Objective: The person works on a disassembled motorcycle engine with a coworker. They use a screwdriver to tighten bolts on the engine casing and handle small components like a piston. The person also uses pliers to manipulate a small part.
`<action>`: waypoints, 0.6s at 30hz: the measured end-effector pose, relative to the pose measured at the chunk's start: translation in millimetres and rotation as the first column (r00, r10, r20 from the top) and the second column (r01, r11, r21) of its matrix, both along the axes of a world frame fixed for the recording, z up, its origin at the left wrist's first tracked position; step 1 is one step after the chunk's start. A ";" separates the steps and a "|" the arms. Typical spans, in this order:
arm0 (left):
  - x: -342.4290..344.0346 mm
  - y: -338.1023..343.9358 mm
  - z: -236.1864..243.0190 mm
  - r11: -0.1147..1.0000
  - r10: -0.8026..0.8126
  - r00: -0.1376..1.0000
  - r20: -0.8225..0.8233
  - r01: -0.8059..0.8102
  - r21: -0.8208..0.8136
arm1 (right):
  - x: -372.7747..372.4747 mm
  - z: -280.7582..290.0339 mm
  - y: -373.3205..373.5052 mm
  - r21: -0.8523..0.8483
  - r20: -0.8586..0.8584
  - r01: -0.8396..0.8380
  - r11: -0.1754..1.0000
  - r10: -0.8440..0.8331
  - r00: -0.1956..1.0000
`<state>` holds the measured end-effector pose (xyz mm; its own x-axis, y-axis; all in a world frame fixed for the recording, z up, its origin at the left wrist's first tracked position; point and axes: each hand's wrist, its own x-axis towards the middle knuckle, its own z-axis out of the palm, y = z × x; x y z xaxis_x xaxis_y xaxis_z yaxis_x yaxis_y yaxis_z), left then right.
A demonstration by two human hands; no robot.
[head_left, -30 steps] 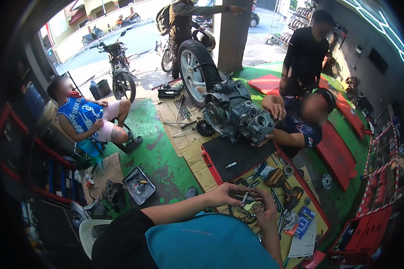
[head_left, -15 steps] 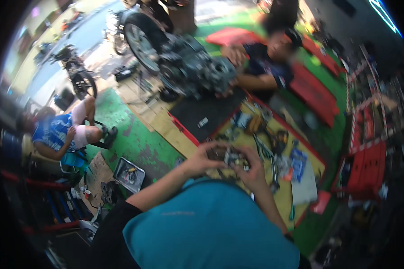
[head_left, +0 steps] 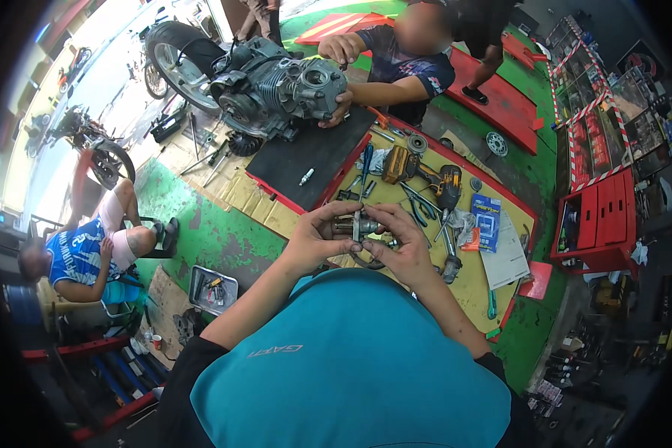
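Swung back upright since the tilted, blurred view half a second ago, left hand (head_left: 317,237) and right hand (head_left: 405,250) both pinched shut on small metal shaft part (head_left: 357,226), held up near chest over yellow mat (head_left: 476,287) (probably for inspection), engine (head_left: 276,86) far left.

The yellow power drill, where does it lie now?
In the head view the yellow power drill lies on the yellow mat, beyond the right hand, left of the blue packet.

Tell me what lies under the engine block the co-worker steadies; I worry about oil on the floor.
A black mat lies under the engine block, with a small spark plug on it. Whatever lies directly beneath the block is covered.
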<state>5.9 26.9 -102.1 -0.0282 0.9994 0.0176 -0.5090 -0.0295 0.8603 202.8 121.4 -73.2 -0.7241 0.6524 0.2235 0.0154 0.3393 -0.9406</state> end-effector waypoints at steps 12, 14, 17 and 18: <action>-2.9 -0.9 -0.3 1.000 -0.024 0.997 -0.073 0.022 -0.019 | 0.0 -9.0 2.8 -0.106 -0.051 -0.002 0.994 -0.003 0.999; -2.6 0.5 -0.1 1.000 -0.019 0.996 -0.092 0.019 -0.008 | 0.2 -12.6 3.3 -0.164 -0.076 -0.013 0.986 0.000 0.997; 0.1 1.0 -2.7 0.999 0.019 0.991 -0.133 -0.013 0.049 | 1.2 -20.4 4.8 -0.227 -0.109 -0.058 0.972 0.034 0.993; 0.6 1.1 -2.7 0.998 0.024 0.991 -0.133 -0.015 0.068 | 2.5 -22.2 6.4 -0.241 -0.107 -0.079 0.967 0.054 0.993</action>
